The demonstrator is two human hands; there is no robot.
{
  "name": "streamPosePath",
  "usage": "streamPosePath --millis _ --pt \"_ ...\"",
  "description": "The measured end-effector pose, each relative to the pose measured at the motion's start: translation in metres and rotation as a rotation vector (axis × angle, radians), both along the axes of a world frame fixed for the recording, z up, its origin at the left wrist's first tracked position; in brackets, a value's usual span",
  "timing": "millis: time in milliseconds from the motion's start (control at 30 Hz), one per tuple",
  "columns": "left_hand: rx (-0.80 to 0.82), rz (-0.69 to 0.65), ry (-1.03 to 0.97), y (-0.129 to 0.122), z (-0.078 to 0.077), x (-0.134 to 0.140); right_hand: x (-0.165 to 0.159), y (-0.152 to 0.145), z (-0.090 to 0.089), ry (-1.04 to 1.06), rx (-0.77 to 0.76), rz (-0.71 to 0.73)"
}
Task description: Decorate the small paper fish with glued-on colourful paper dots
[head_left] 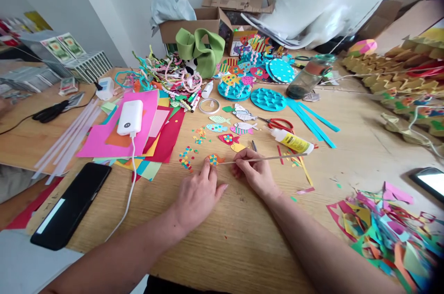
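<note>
A small orange paper fish (213,160) with blue and yellow triangles on it lies flat on the table. The outstretched fingertips of my left hand (197,194) press on its left side, with the thumb apart from them. Pinched in my right hand (255,173) is a thin wooden stick (280,157). Its left tip reaches the tail side of the fish; whether it touches cannot be told. Round and small paper bits (187,157) lie just left of the fish. A red paper fish (229,138) and several other decorated fish lie beyond my hands.
A yellow-labelled glue bottle (293,140) and red-handled scissors (280,124) lie right of the fish. Colored paper sheets (166,141), a white power bank (130,117) and a black phone (71,206) are at left. Paper scraps (388,229) pile up at right. Blue paper discs (268,99) lie behind.
</note>
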State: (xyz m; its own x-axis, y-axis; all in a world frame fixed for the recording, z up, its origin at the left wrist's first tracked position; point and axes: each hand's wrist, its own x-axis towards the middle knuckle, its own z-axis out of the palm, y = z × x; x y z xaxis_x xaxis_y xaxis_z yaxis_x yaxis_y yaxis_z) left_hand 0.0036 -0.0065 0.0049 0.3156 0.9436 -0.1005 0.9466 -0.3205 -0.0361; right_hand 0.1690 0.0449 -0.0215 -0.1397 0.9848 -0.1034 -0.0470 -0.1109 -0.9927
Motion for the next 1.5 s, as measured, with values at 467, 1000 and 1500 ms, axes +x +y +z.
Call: streamPosePath --millis 467,1000,1500 --pt "-0.039 0.01 -0.032 0.0011 0.0029 0.0012 0.0008 -0.0019 -0.005 -0.104 0.105 0.064" --pt "-0.022 0.013 -0.035 0.001 0.0021 0.0016 0.0 -0.0017 -0.0052 -0.097 0.105 0.041" --pt "-0.006 0.004 -0.027 0.0009 -0.0002 0.0011 0.0005 -0.0018 -0.005 -0.144 0.126 0.062"
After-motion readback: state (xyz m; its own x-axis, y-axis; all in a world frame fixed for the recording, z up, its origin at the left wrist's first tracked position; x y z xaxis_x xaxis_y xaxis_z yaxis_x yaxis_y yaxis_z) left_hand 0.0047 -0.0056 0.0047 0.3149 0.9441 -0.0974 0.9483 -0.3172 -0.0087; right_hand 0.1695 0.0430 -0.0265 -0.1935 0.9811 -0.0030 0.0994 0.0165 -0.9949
